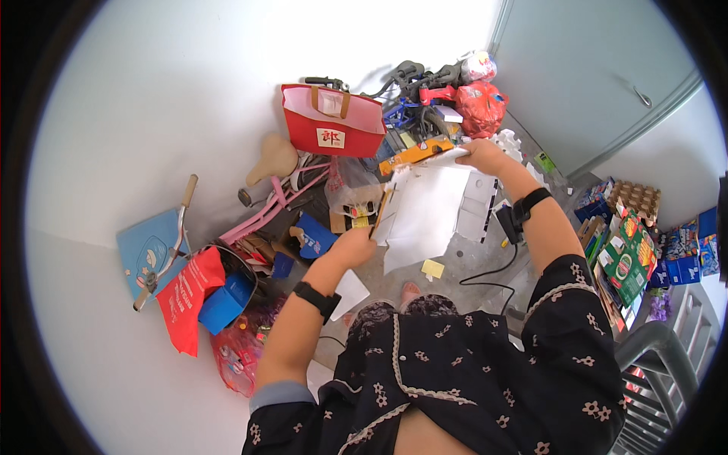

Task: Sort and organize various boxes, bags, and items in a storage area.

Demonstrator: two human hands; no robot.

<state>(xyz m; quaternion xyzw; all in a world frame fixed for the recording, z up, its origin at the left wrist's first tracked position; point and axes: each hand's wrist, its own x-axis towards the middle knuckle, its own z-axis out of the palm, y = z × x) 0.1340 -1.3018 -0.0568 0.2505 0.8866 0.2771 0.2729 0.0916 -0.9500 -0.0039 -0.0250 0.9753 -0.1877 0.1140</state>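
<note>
Between my two hands hangs an opened-out box of white cardboard [426, 210], its edges torn and an orange printed flap [418, 154] along its far side. My left hand [351, 248] grips its near left edge. At its far right corner my right hand [483, 157] holds it, fingers closed on the edge. A paler panel with cut-outs and a black-marked edge [476, 206] shows at the right of the cardboard; whether it is joined to it I cannot tell. Both forearms wear black wrist straps.
A pink bicycle [278, 196], a red carrier bag [335, 122] and a red plastic bag [481, 108] stand by the wall. A full bicycle basket [250, 278] is at left. Flattened cartons [625, 256] and an egg tray [634, 199] lie right, near a chair [662, 347]. A black cable [489, 283] crosses the floor.
</note>
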